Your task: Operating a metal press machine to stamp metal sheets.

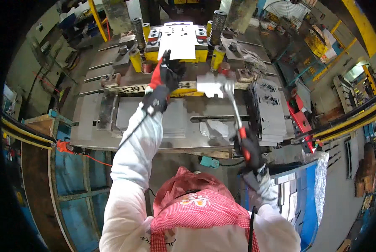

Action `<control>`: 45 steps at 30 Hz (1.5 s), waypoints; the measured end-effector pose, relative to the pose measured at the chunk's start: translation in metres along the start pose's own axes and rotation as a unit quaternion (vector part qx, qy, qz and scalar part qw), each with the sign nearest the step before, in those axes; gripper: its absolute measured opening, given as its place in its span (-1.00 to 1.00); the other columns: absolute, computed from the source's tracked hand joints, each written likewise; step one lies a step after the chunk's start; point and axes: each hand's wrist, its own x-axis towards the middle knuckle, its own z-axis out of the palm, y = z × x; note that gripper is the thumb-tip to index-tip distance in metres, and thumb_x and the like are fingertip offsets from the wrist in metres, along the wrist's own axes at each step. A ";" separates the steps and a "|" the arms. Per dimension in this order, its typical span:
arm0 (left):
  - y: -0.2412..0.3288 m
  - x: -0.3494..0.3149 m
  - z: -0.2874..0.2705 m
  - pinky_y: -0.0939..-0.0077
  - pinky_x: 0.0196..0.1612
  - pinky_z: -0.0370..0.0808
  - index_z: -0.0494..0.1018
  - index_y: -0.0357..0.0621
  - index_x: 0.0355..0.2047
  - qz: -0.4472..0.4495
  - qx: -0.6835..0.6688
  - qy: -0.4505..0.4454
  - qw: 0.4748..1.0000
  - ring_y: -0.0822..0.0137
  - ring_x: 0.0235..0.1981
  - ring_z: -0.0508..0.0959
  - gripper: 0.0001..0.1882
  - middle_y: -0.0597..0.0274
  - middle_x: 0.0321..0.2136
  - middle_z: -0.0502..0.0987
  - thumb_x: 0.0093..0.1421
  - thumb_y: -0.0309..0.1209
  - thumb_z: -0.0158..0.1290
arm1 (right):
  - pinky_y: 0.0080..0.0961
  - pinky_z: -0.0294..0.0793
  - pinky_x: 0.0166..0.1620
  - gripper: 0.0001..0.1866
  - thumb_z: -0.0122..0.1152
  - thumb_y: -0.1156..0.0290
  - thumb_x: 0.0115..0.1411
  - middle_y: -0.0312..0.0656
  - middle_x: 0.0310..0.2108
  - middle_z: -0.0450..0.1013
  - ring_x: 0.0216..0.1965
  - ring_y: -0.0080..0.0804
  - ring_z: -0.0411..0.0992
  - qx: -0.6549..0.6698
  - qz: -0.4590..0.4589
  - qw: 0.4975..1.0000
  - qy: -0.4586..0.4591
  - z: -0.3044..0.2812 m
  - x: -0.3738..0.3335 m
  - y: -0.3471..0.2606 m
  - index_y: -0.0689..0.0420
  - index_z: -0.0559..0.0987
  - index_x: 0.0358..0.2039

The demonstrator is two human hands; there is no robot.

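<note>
Fingers [239, 145] of the right hand [250, 153] are gripping the red handle of a metal-shafted tool [236, 108], whose blurred head is overlapping a cut metal piece [210, 86] above the press bed [192, 139]. Near the front edge of a bright sheet [177, 44], the left hand [171, 72] is holding its fingers loosely apart, contact being unclear. That sheet is lying between 2 front yellow posts [135, 60]; grey plates [272, 119] are lying stacked at right.

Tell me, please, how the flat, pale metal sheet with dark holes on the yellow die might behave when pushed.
The flat, pale metal sheet probably feels stiff, as its front edge runs straight without visible sagging. Its smooth, bright face may be slippery. Lying broad and flat, it seems likelier to slide than tip.
</note>
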 end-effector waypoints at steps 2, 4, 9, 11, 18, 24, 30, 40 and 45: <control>-0.002 0.026 0.007 0.28 -0.21 0.43 0.35 -0.10 -0.11 0.028 -0.119 0.002 0.992 0.18 -0.23 0.46 -0.62 0.11 -0.20 0.46 0.08 -0.23 0.04 | -0.65 0.31 -0.51 -0.35 0.07 0.17 0.04 -0.22 -0.38 0.40 -0.56 -0.63 0.29 0.041 0.075 0.996 0.035 -0.012 -0.037 0.041 0.23 0.19 0.09; 0.004 0.053 -0.035 0.29 -0.20 0.43 0.38 -0.09 -0.15 0.072 -0.044 0.009 0.996 0.23 -0.25 0.47 -0.67 0.13 -0.30 0.49 0.10 -0.23 0.02 | -0.67 0.29 -0.54 -0.42 0.05 0.21 0.07 -0.26 -0.43 0.40 -0.56 -0.65 0.27 0.028 0.100 0.994 0.035 -0.007 -0.057 0.060 0.21 0.22 0.07; 0.017 0.008 -0.053 0.46 -0.48 0.38 0.39 -0.17 -0.18 0.325 0.614 -0.109 0.711 0.35 -0.56 0.44 -0.59 0.34 -0.65 0.43 0.08 -0.12 0.02 | -0.71 0.27 -0.55 -0.47 0.08 0.28 0.08 -0.30 -0.48 0.41 -0.58 -0.66 0.26 0.046 0.178 0.980 0.070 -0.023 -0.067 0.108 0.20 0.26 0.05; 0.040 -0.046 -0.035 0.45 -0.42 0.42 0.35 -0.19 -0.08 0.433 0.844 -0.004 0.315 0.17 -0.51 0.49 -0.54 0.21 -0.58 0.49 0.02 -0.26 0.07 | -0.71 0.27 -0.54 -0.47 0.08 0.33 0.07 -0.30 -0.46 0.41 -0.58 -0.66 0.27 0.007 0.160 0.984 0.082 -0.025 -0.063 0.084 0.20 0.25 0.06; 0.136 -0.135 -0.006 0.59 -0.41 0.36 0.48 -0.26 -0.34 0.156 0.668 -0.050 0.726 0.54 -0.52 0.42 -0.79 0.33 -0.52 0.51 -0.02 -0.45 0.08 | -0.57 0.41 -0.29 -0.37 0.13 0.39 -0.04 -0.14 -0.22 0.39 -0.38 -0.54 0.37 0.000 -0.008 0.999 -0.032 -0.001 -0.040 -0.014 0.19 0.22 0.09; 0.136 -0.091 -0.010 0.52 -0.28 0.36 0.48 -0.20 -0.32 0.020 0.766 -0.226 0.601 0.40 -0.36 0.44 -0.70 0.21 -0.41 0.48 -0.13 -0.39 0.10 | -0.45 0.26 0.00 -0.35 0.15 0.39 -0.07 -0.03 -0.07 0.32 -0.08 -0.35 0.31 -0.247 -0.065 0.942 -0.217 0.037 -0.001 -0.027 0.21 0.24 0.08; 0.121 -0.031 0.002 0.56 -0.11 0.30 0.44 -0.16 -0.18 -0.129 0.748 -0.208 0.618 0.41 -0.24 0.44 -0.67 0.14 -0.23 0.48 0.02 -0.35 0.06 | -0.66 0.30 -0.40 -0.27 0.08 0.44 -0.04 -0.27 -0.33 0.32 -0.46 -0.62 0.27 0.063 0.130 0.972 -0.183 0.055 -0.019 -0.017 0.21 0.06 0.17; 0.073 -0.055 -0.056 0.36 -0.25 0.50 0.30 -0.15 -0.08 0.181 0.262 -0.001 0.948 0.25 -0.38 0.53 -0.51 0.07 -0.29 0.48 0.22 -0.02 -0.26 | -0.73 0.20 -0.60 -0.57 -0.02 0.14 0.11 -0.38 -0.56 0.26 -0.63 -0.70 0.23 0.102 0.010 0.993 -0.065 0.079 0.113 -0.044 0.18 0.37 -0.11; 0.008 -0.090 -0.065 0.45 -0.39 0.50 0.31 -0.12 -0.05 0.079 0.366 -0.015 0.927 0.28 -0.40 0.55 -0.38 0.17 -0.25 0.49 0.12 0.13 -0.19 | -0.71 0.21 -0.64 -0.62 -0.02 0.15 0.12 -0.37 -0.58 0.23 -0.65 -0.70 0.25 0.046 -0.025 0.996 -0.067 0.099 0.182 -0.043 0.15 0.40 -0.15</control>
